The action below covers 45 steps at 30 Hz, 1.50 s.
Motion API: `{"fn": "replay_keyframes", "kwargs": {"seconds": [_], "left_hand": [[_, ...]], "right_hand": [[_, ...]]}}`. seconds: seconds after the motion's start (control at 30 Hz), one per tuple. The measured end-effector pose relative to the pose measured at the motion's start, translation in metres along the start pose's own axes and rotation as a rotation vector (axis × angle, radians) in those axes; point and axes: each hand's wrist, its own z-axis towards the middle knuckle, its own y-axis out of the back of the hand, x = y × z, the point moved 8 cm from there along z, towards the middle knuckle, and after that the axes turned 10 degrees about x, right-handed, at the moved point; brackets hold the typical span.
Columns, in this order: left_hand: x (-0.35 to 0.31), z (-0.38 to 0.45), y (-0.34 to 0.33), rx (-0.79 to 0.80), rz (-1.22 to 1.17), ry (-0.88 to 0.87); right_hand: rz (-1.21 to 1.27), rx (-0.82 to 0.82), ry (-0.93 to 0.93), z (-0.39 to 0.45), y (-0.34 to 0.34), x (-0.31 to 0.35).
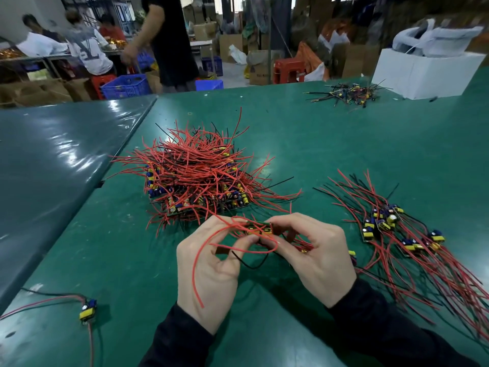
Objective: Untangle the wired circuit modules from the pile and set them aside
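A big tangled pile of circuit modules with red and black wires lies on the green table ahead of me. Just in front of it, my left hand and my right hand together pinch a small wired module with yellow parts. Its red wires loop over my left hand and a black wire hangs below. At the right lies a separated group of modules, their wires fanned toward the near right edge. One single module rests near the left front.
A small heap of short wire pieces and a white box sit at the far right. A seam divides this table from a darker one on the left. People, crates and cartons stand beyond the far edge.
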Motion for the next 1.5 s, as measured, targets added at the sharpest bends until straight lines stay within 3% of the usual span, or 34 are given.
{"fn": "replay_keyframes", "kwargs": {"seconds": [0.1, 0.33, 0.4, 0.53, 0.67, 0.9, 1.1, 1.27, 1.5], "left_hand": [[-0.008, 0.005, 0.006, -0.025, 0.155, -0.102], [-0.006, 0.003, 0.007, -0.053, 0.177, -0.131], [0.000, 0.006, 0.007, -0.015, 0.109, -0.062], [0.012, 0.016, 0.003, 0.197, -0.157, 0.091], [0.012, 0.017, -0.003, 0.306, -0.303, 0.109], [0.017, 0.018, -0.004, 0.284, -0.334, 0.109], [0.026, 0.014, -0.009, 0.286, -0.364, 0.213], [0.028, 0.012, -0.011, 0.288, -0.326, 0.197], [0.035, 0.012, -0.015, 0.342, -0.451, 0.261]], "right_hand": [[-0.011, -0.026, 0.003, -0.003, -0.002, 0.002], [-0.032, -0.028, 0.025, -0.004, -0.007, 0.002], [0.051, 0.033, -0.014, 0.000, -0.007, -0.003], [0.359, 0.320, -0.153, 0.007, -0.018, -0.015], [0.531, 0.330, -0.214, 0.006, -0.019, -0.021], [0.350, 0.249, -0.103, 0.009, -0.009, -0.012], [0.318, 0.276, -0.160, 0.002, -0.019, -0.016], [0.334, 0.262, -0.176, 0.004, -0.018, -0.015], [0.363, 0.285, -0.148, 0.002, -0.020, -0.014]]}}
